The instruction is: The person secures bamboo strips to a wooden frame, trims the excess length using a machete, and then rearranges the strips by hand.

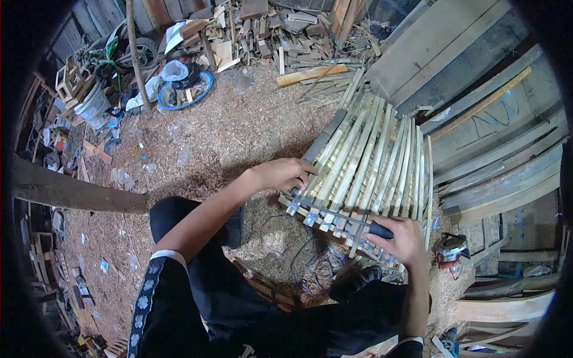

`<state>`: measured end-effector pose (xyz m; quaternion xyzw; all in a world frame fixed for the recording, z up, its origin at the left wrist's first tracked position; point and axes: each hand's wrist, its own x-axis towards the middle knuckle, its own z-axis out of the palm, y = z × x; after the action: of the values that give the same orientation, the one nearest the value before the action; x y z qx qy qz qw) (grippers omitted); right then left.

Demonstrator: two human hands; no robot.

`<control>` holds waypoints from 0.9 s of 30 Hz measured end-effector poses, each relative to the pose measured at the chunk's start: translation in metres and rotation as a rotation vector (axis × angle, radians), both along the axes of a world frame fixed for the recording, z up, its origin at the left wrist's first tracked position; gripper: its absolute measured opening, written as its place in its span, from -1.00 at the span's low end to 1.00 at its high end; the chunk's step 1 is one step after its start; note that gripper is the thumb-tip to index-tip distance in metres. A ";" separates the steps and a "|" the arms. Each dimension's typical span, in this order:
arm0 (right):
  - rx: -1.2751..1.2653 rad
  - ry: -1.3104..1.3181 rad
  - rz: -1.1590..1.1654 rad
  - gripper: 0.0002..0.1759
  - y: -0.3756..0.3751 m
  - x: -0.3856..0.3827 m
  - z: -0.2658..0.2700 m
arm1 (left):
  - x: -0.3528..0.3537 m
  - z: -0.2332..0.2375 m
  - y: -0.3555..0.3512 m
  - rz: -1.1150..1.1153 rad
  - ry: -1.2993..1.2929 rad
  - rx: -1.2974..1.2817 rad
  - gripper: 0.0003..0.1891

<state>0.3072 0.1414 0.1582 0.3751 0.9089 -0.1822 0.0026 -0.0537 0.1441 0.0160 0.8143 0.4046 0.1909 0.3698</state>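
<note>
A long, thin, dark tool with black grips [382, 230] spans between my two hands over the near ends of a stack of wooden strips [358, 173]. My right hand [401, 238] is wrapped round the black grip at its right end. At the other end, the fingers of my left hand [287, 176] curl round a dark end piece, close to the left edge of the stack. The pale, narrow strips fan out away from me in layers, and their cut ends [328, 222] face me below the tool. A darker board [324, 136] lies along the stack's left side.
Shavings cover the floor [197, 137]. A blue-rimmed basin [209, 89] with scraps stands at the back left, near a pole [135, 53]. Scrap wood [286, 36] is heaped at the back. Long boards [441, 42] lean right, and a power tool [452, 247] sits right of the stack.
</note>
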 end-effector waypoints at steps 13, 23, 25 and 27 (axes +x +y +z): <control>0.119 0.173 -0.039 -0.46 -0.007 0.033 -0.023 | -0.007 0.009 -0.004 -0.027 -0.026 -0.127 -0.81; -0.008 0.156 -0.220 -0.49 -0.014 0.060 -0.009 | -0.009 0.016 -0.026 -0.022 0.089 0.170 -0.69; -0.014 0.171 -0.218 -0.51 -0.016 0.059 -0.010 | -0.009 0.011 -0.027 -0.022 0.082 0.189 -0.71; -0.016 0.191 -0.221 -0.52 -0.018 0.061 -0.013 | -0.009 0.010 -0.025 -0.030 0.078 0.211 -0.73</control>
<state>0.3685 0.1237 0.1451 0.4541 0.8566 -0.2234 -0.1008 -0.0623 0.1189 0.0257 0.8615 0.3843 0.1950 0.2685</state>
